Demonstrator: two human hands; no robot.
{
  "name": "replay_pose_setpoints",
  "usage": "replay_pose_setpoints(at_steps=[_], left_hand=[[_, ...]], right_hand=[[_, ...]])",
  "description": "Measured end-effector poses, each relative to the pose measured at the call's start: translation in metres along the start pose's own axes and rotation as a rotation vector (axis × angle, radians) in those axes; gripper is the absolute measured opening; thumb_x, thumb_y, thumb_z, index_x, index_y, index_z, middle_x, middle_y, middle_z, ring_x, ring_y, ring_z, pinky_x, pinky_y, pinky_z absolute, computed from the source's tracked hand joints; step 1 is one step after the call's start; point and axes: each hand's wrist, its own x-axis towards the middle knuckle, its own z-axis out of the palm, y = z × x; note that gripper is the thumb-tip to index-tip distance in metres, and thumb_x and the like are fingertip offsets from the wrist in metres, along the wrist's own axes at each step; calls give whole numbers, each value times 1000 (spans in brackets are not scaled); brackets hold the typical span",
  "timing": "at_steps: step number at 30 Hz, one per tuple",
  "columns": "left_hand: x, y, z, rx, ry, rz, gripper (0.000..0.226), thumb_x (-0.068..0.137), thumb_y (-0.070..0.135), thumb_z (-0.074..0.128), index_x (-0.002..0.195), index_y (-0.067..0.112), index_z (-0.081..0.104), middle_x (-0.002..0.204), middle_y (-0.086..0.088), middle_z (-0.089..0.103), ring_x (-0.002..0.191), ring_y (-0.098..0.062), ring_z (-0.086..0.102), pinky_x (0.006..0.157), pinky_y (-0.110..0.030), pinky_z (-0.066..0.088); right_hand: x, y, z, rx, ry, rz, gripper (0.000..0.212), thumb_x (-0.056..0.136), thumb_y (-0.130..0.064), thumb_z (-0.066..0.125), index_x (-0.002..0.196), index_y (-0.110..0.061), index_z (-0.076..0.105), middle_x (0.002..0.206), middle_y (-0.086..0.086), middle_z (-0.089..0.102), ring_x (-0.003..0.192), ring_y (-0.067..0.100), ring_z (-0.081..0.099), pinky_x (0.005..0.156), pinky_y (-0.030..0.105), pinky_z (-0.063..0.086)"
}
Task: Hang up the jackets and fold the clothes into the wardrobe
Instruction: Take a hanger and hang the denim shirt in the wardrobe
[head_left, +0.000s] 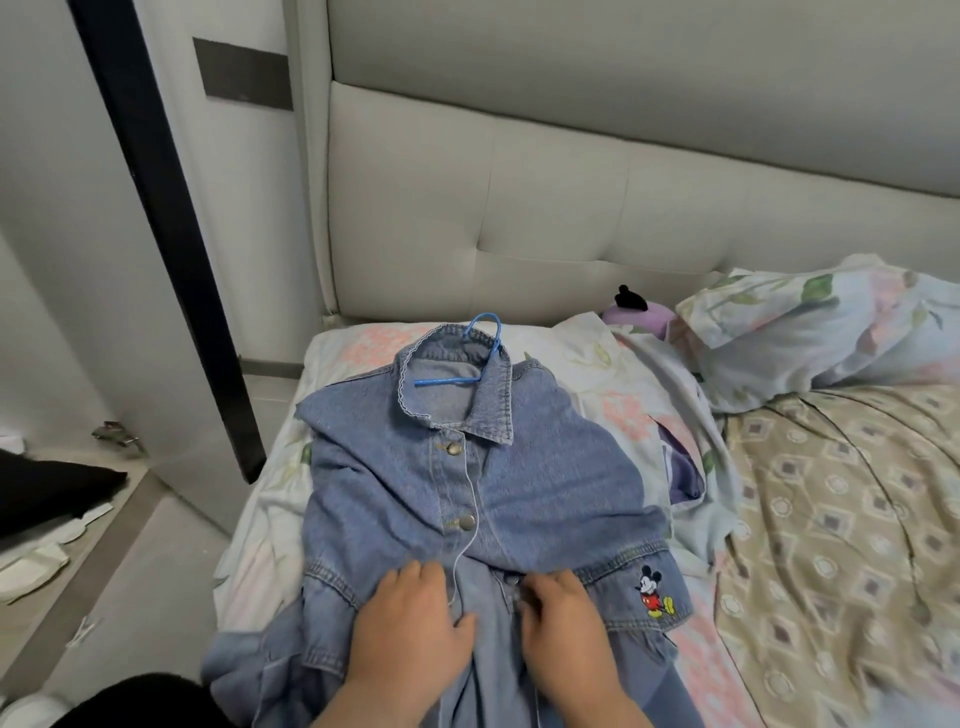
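A blue denim jacket (467, 483) lies face up on the bed, a blue plastic hanger (480, 353) inside its collar with the hook poking out at the top. Two metal buttons down the front are fastened. A cartoon mouse patch (652, 597) marks a cuff on the right. My left hand (410, 623) and my right hand (563, 629) both sit at the jacket's front placket low down, fingers curled onto the denim around a button; I cannot tell exactly how they pinch it. A thin white thread runs down the placket.
A padded grey headboard (545, 208) stands behind. A floral pillow (831, 332) and a purple plush toy (639, 314) lie at the back right, a patterned bedspread (831, 519) on the right. A white wardrobe door with a black strip (171, 234) stands left, a dark garment (47, 493) on the floor.
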Motion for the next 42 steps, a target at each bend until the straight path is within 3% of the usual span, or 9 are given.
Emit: replay_pose_setpoints(at_steps=[6,10,13,16,19,26,34,39,42], left_hand=[[-12,-4,-1,-41,-17,24,31,88,54,49,100,26,51,113,5,61,110,-19,55,86,-31,43],[-25,-13,-3,-147,2,73,16,93,43,51,95,28,51,108,6,62,105,-18,56,84,-29,41],[-33,-17,-7,-240,63,62,10,96,29,47,89,27,53,101,5,59,101,-19,57,82,-30,41],[-40,-12,-13,-364,164,-25,26,93,24,49,70,25,38,80,6,50,85,-20,57,70,-33,39],[-43,0,-15,-521,219,-74,18,88,20,57,72,19,48,70,2,51,72,-20,52,64,-34,36],[-48,10,-10,-656,166,-14,16,82,18,64,76,27,51,63,9,51,59,-8,46,61,-31,43],[-48,2,-9,-730,134,-4,20,79,17,66,77,36,59,55,16,51,50,-6,42,57,-30,42],[-47,1,-11,-820,84,-28,13,80,13,66,69,17,60,53,8,48,53,-8,42,57,-30,39],[-46,3,-17,-1038,-3,-172,26,85,12,60,59,10,65,54,3,58,55,-7,51,59,-26,39]], right_hand=[[15,-15,2,-163,-52,76,24,99,-36,42,106,-20,58,108,4,53,95,27,61,70,34,42],[23,-21,-1,-161,-88,107,23,97,-29,47,105,-19,66,113,5,54,97,27,62,75,31,46],[17,-26,-10,-121,-128,58,16,92,-15,50,91,-19,65,100,2,52,92,25,60,71,29,41],[-4,-32,-20,24,-76,36,25,85,-7,56,70,-26,51,81,-6,57,77,13,55,68,26,40],[-26,-40,-23,230,-64,77,29,80,-7,61,63,-28,52,63,-11,61,62,0,54,59,12,40],[-41,-63,-20,536,-89,132,37,81,-3,63,57,-30,57,53,-9,54,53,2,43,56,21,38],[-39,-66,-27,818,-144,211,24,88,10,59,71,-5,68,54,3,60,51,13,50,53,22,43],[-41,-66,-32,908,-177,240,20,90,12,56,76,1,66,54,6,59,47,10,50,50,19,44],[-42,-66,-31,954,-165,267,19,89,13,57,77,1,66,55,9,59,47,12,50,49,20,44]])
